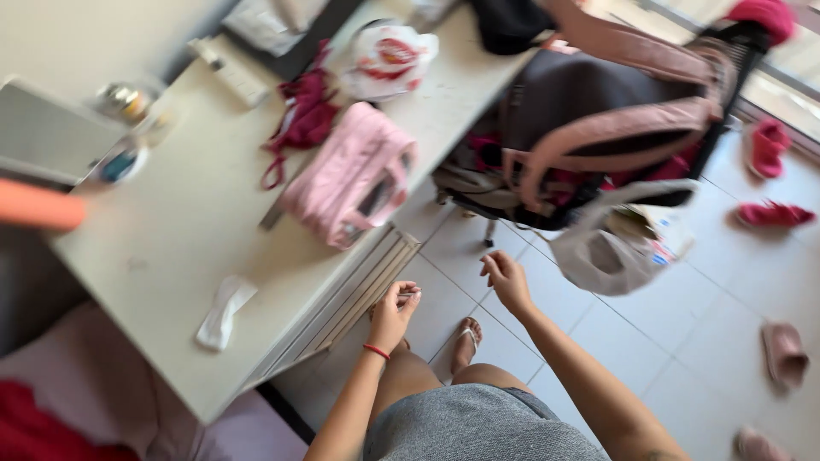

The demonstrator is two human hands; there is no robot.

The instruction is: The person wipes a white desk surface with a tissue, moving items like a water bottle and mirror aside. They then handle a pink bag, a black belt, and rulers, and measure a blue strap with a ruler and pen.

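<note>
My left hand [395, 312], with a red band on the wrist, is beside the slatted front edge of the pale table [171, 230]. Its fingertips are pinched together; whether a small thing sits between them is too blurred to tell. My right hand [506, 280] hovers over the tiled floor with its fingers loosely curved and nothing in it. It is just left of a grey tote bag [617, 248]. My knees in grey shorts and one sandalled foot [466, 339] show below the hands.
On the table lie a pink bag [350, 181], a maroon garment [304, 115], a white plastic bag with red print [389, 56] and a crumpled white tissue [222, 311]. A grey and pink backpack [598, 115] rests on a chair. Several slippers [783, 353] lie scattered on the floor.
</note>
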